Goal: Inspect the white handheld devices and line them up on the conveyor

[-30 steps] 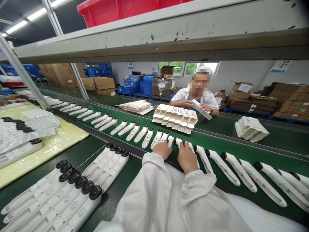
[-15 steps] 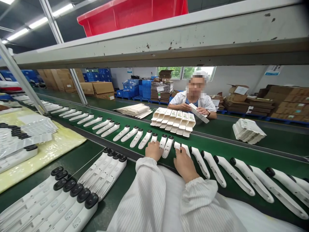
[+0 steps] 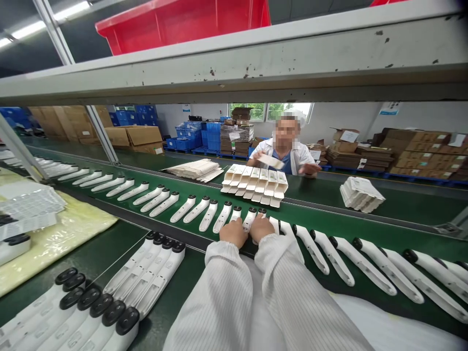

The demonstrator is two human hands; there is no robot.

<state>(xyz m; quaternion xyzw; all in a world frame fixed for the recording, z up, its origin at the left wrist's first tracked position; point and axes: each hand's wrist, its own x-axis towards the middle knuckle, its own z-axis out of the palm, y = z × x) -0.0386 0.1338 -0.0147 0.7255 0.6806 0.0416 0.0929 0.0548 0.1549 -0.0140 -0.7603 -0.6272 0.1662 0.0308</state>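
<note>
My left hand (image 3: 233, 233) is closed on a white handheld device with a black tip (image 3: 237, 212), which lies in the row on the green belt. Just to its right, my right hand (image 3: 261, 228) is closed over another such device, whose black end (image 3: 262, 211) shows beyond the fingers. Between the hands lies a third white device (image 3: 250, 218). Both sets of fingertips are partly hidden by the backs of the hands. More of these devices (image 3: 199, 209) run along the belt on both sides, their hollow undersides partly showing.
Grouped white devices (image 3: 153, 273) lie at lower left beside a yellow plastic sheet (image 3: 84, 219). Across the belt, a co-worker (image 3: 283, 146) handles a carton behind standing open boxes (image 3: 256, 183). Flat cartons (image 3: 193, 168) lie nearby. A metal shelf (image 3: 226, 63) crosses overhead, bearing a red bin (image 3: 190, 24).
My right hand has moved left, from a device farther right to one close by my left hand. The view has shifted slightly. The co-worker's hands have come apart, with a carton in one.
</note>
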